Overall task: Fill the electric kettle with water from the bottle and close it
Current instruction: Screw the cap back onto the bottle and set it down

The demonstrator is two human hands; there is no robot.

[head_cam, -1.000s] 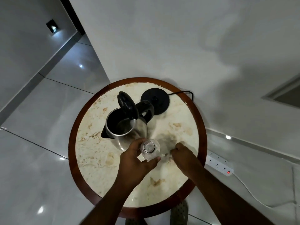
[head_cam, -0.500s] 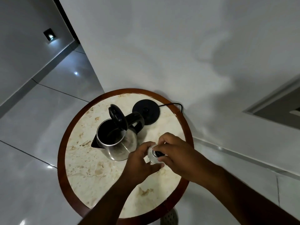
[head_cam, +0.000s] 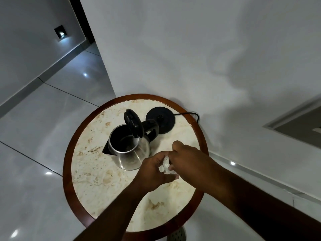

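Observation:
A steel electric kettle (head_cam: 129, 153) stands on the round marble table (head_cam: 97, 173), off its base. Its black lid (head_cam: 133, 123) is hinged up and the inside looks dark. Right of the kettle stands a clear plastic bottle (head_cam: 165, 165), seen from above and mostly hidden. My left hand (head_cam: 152, 173) is wrapped around the bottle's body. My right hand (head_cam: 189, 159) covers the bottle's top, fingers closed over the cap area; the cap itself is hidden.
The black kettle base (head_cam: 160, 120) sits at the table's back, its cord (head_cam: 190, 114) running off toward the white wall. The table has a raised brown wooden rim (head_cam: 66, 153). Glossy floor tiles surround the table.
My right hand came from the tabletop up onto the bottle's top, where it now stays. The camera view shifted, so the table sits lower and more central in frame.

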